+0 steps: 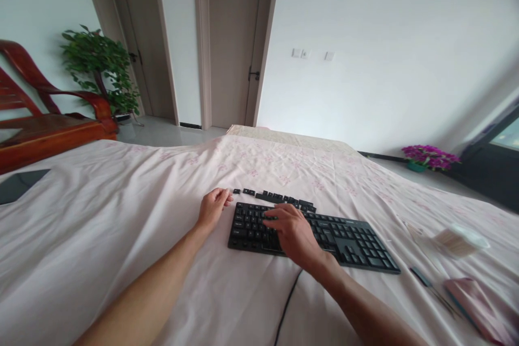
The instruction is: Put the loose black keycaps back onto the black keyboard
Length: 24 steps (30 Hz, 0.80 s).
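Observation:
A black keyboard [348, 243] lies on the cloth-covered surface, its number pad to the right. My right hand [292, 233] is over its left-middle part, palm down, with fingers stretched out and apart; it hides the keys beneath. Just beyond the keyboard's far edge, several loose black keycaps [270, 198] lie in a row, a long one among them. At the left end of that row is my left hand [213, 208], fingers curled together close to a single keycap [237, 191]. Whatever those fingers pinch, if anything, is hidden.
A black cable [288, 303] runs toward me from the keyboard. To the right are a clear container of cotton swabs [460, 241], a thin dark-handled tool [421, 277] and a pink cloth-like item [478, 303]. A dark flat device [20, 185] lies far left on the wrinkled pink cloth [162, 216].

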Each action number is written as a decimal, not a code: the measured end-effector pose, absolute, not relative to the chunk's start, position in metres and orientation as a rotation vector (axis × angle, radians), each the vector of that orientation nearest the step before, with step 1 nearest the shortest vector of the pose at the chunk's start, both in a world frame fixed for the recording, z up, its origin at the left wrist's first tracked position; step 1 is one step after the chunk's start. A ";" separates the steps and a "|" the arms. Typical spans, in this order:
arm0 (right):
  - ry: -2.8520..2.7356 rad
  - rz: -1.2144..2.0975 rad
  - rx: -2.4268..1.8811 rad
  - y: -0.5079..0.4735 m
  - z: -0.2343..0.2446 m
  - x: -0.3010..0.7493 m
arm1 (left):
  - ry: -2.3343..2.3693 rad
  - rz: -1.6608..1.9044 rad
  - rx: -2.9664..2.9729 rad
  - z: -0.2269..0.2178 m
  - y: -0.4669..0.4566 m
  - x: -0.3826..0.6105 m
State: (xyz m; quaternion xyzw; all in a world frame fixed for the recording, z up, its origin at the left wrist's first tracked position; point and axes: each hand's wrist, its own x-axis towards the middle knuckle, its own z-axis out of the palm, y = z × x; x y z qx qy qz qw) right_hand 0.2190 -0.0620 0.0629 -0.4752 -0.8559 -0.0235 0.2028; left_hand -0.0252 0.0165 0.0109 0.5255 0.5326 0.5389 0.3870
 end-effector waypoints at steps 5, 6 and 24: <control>-2.181 -0.060 -1.619 0.007 0.077 0.224 | 1.334 1.376 1.338 0.009 0.017 -0.025; -2.187 -0.058 -1.676 0.018 0.078 0.223 | 1.332 1.380 1.329 0.008 0.017 -0.025; -2.300 -0.022 -1.947 0.084 0.063 0.204 | 1.335 1.372 1.299 0.010 0.019 -0.024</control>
